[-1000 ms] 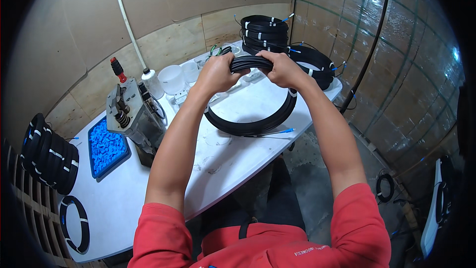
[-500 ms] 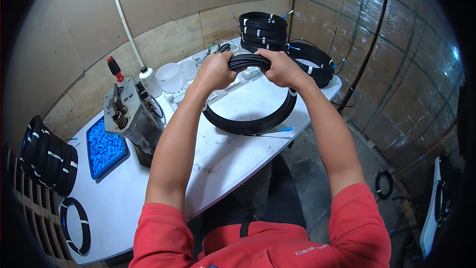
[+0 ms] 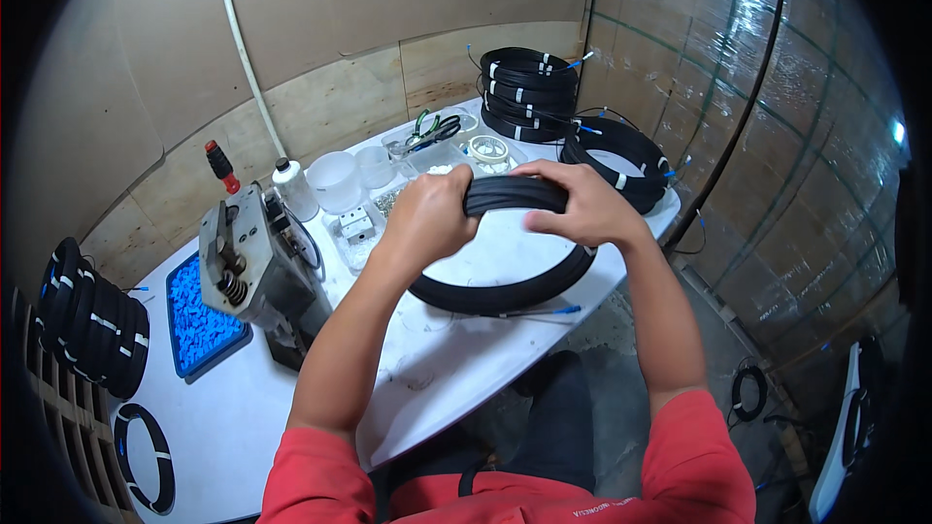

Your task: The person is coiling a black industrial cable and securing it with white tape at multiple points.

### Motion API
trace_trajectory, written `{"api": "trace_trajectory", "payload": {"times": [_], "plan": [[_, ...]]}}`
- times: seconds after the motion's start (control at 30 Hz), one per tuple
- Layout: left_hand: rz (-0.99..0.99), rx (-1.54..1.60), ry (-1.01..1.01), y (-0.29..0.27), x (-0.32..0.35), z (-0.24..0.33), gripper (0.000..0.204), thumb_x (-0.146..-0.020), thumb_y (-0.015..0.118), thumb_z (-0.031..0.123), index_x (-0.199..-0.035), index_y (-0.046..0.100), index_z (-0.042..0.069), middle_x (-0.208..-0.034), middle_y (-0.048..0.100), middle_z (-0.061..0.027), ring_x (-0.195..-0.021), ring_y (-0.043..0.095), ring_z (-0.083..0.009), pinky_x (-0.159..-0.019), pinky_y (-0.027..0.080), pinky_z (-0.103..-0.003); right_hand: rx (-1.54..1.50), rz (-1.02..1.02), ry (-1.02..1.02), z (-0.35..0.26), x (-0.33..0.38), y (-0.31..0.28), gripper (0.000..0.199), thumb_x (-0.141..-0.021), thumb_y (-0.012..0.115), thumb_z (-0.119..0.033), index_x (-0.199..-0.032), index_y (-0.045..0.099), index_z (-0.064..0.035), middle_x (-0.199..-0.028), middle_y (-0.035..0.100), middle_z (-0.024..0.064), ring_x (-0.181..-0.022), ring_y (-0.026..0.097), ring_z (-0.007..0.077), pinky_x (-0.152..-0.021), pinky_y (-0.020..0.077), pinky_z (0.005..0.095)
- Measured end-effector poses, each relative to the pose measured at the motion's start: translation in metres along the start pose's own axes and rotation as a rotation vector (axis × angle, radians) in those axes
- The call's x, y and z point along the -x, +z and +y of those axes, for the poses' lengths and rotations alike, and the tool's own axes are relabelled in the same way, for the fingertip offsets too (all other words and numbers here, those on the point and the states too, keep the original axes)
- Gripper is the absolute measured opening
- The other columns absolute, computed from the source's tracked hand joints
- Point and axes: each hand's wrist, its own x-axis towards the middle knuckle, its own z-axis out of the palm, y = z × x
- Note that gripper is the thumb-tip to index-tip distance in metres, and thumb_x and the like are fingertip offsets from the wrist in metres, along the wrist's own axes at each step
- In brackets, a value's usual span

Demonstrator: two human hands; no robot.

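Coil (image 3: 515, 196) is filling our left fingers (image 3: 460, 180), right fingers (image 3: 546, 171) spreading loosely around; we're seemingly neatening, next needing even pressure.

Glare spots the plastic wrap (image 3: 718, 87); the fisheye corners are black.

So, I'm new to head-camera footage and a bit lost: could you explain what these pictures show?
Of course. There's no robot: these are a person's bare hands. Every picture comes from a wide fisheye camera on their head, looking down, so straight edges bend. The left hand and right hand hold the upper part of a black cable coil above a white table. On the table, a blue tray of small blue pieces sits beside a metal device; a stack of black coils stands at the far end.
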Motion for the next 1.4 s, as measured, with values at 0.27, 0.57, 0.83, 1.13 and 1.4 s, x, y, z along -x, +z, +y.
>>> {"api": "trace_trajectory", "payload": {"times": [0.27, 0.57, 0.83, 1.13, 1.4], "plan": [[-0.043, 0.065, 0.056, -0.01, 0.013, 0.013, 0.03, -0.067, 0.072, 0.016, -0.081, 0.05, 0.003, -0.068, 0.06, -0.0181, -0.066, 0.063, -0.0406, -0.061, 0.052, -0.048, 0.156, 0.138, 0.281, 0.166, -0.072, 0.002, 0.022, -0.095, 0.063, -0.018, -0.109, 0.071, -0.0035, -0.088, 0.067, 0.0108, -0.075, 0.064, 0.0191, -0.071, 0.052, 0.0322], [-0.129, 0.144, 0.075, -0.023, 0.011, 0.02, 0.057, -0.07, 0.081, 0.053, -0.077, 0.052, 0.004, -0.062, 0.055, -0.0117, -0.054, 0.059, -0.0315, -0.05, 0.045, -0.04, 0.467, -0.157, 0.286, 0.273, -0.137, 0.066, 0.026, -0.092, 0.057, -0.007, -0.113, 0.072, -0.0091, -0.114, 0.061, 0.0155, -0.113, 0.058, 0.0321, -0.098, 0.0471, 0.0394], [-0.059, 0.23, 0.109, -0.011, 0.01, 0.004, 0.053, -0.084, 0.071, 0.053, -0.077, 0.053, 0.004, -0.061, 0.053, -0.012, -0.052, 0.057, -0.0326, -0.049, 0.043, -0.041, 0.492, -0.1, 0.266, 0.248, -0.132, 0.054, 0.019, -0.094, 0.057, -0.01, -0.107, 0.071, -0.009, -0.122, 0.06, 0.0134, -0.111, 0.055, 0.0309, -0.097, 0.0478, 0.0409], [0.016, 0.207, 0.04, -0.005, -0.002, 0.02, 0.044, -0.09, 0.065, 0.048, -0.102, 0.059, 0.006, -0.065, 0.064, -0.0174, -0.061, 0.065, -0.0384, -0.055, 0.049, -0.046, -0.53, 0.199, 0.068, 0.124, -0.09, 0.012, 0.031, -0.108, 0.045, -0.024, -0.125, 0.051, 0.0007, -0.101, 0.07, 0.0083, -0.093, 0.064, 0.0139, -0.085, 0.05, 0.0313], [0.021, 0.125, -0.028, 0.004, -0.02, 0.026, 0.061, -0.093, 0.059, 0.056, -0.128, 0.046, 0.007, -0.062, 0.064, -0.0207, -0.062, 0.067, -0.0429, -0.057, 0.052, -0.051, -0.015, 0.286, 0.088, 0.021, -0.058, -0.024, 0.024, -0.101, 0.062, -0.016, -0.116, 0.067, 0.0008, -0.091, 0.073, 0.0076, -0.084, 0.066, 0.0094, -0.076, 0.0528, 0.0256]]}}
